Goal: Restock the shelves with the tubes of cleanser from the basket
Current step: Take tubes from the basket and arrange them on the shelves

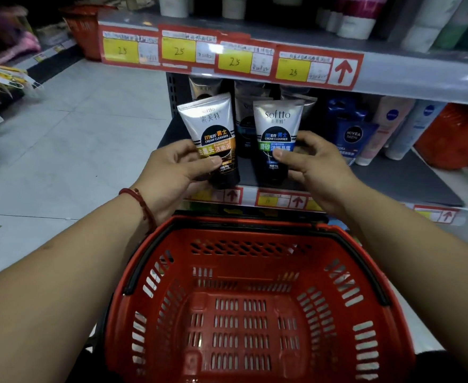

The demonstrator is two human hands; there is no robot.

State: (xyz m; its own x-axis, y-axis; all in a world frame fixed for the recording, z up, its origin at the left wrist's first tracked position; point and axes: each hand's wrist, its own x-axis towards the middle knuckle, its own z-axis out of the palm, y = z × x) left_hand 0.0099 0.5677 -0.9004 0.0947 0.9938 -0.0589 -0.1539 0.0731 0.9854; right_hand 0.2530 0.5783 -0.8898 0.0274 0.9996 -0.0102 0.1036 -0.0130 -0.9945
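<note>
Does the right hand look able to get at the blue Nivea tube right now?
Probably not yet: the right hand grips the blue-banded tube. Otherwise the Nivea tube stands unblocked just beside it.

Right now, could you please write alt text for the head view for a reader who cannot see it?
A person's left grip holds a tilted orange-banded cleanser tube and the right grip holds an upright blue-banded cleanser tube at the front of a dark shelf. Below them, a red basket holds no tubes.

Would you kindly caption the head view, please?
Left hand holds orange-label tube, right hand blue-label tube, at the shelf above red basket.
</note>
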